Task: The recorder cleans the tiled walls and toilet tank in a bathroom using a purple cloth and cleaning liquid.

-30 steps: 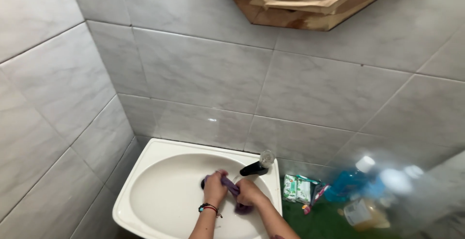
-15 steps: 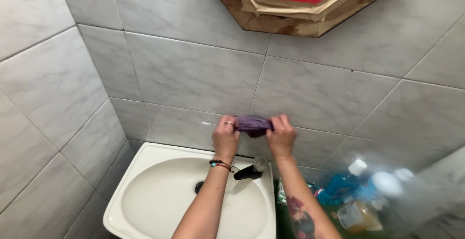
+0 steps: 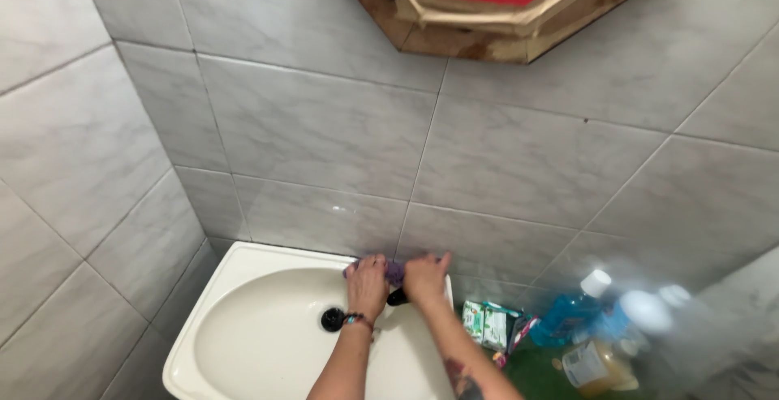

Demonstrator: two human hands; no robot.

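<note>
Right now both hands are clamping a small bunched purple cloth (image 3: 394,270) between them: the left hand (image 3: 367,284), with a beaded bracelet (image 3: 356,320) sitting at its wrist, is curling its fingers around the cloth's left end, while the right hand (image 3: 425,276) is closing over the right end, so only a narrow strip of purple is showing between the knuckles. The cloth is sitting at the back rim of the oval white ceramic basin (image 3: 243,335), just over the short black tap (image 3: 397,296), most of which is hiding under the hands. Below and left of the hands, the round dark drain (image 3: 332,319) is lying in the bowl. Grey marbled wall tiles (image 3: 324,132) are rising behind. Off to the right, green-and-white packets (image 3: 484,324) and a clear bottle of blue liquid with a white cap (image 3: 572,307) are standing on a green surface (image 3: 535,372)
</note>
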